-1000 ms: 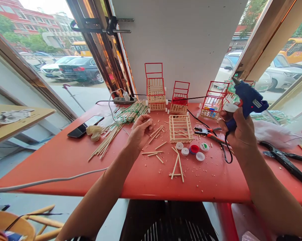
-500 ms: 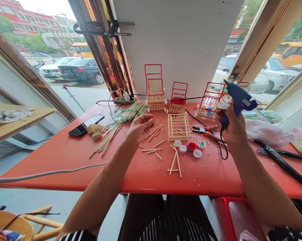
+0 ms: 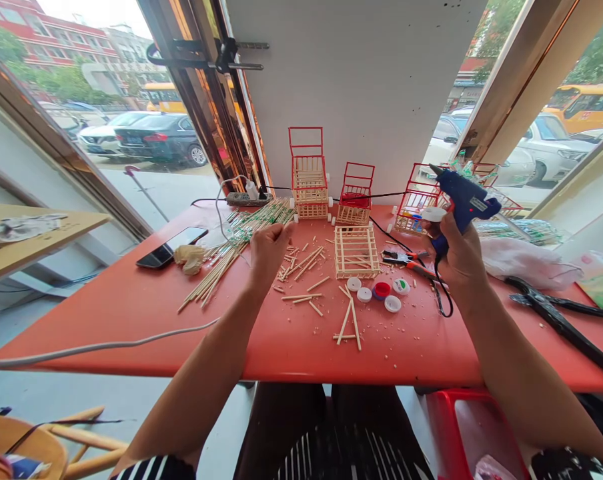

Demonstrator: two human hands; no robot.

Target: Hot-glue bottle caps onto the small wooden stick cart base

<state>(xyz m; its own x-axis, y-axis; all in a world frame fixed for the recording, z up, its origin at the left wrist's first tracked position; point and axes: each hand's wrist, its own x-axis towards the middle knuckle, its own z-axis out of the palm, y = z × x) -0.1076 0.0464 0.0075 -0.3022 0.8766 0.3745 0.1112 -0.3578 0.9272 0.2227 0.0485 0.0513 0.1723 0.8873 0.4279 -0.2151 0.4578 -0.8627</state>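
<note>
Seated at a red tabletop set in a window corner, with a white panel rising behind it and glass panes to either side showing parked cars and a yellow bus on the street. Right hand raised above the right part of the tabletop, grip wrapped around the handle of a blue glue gun, nozzle aimed up and to the left, a white bottle cap pinched at the fingertips beside the gun. Left hand curled loosely over a scatter of short cut sticks, fingers drawn together; whether pinching a stick cannot be told. Between the two hands, a bare stick cage, with loose bottle caps just in front of it. Along the back edge, three small red-framed carts. Left of the hand, a bundle of long skewers, a phone and a power strip. Pliers beside the cage; black shears at far right. Crumbs of cut wood strewn across the surface
</note>
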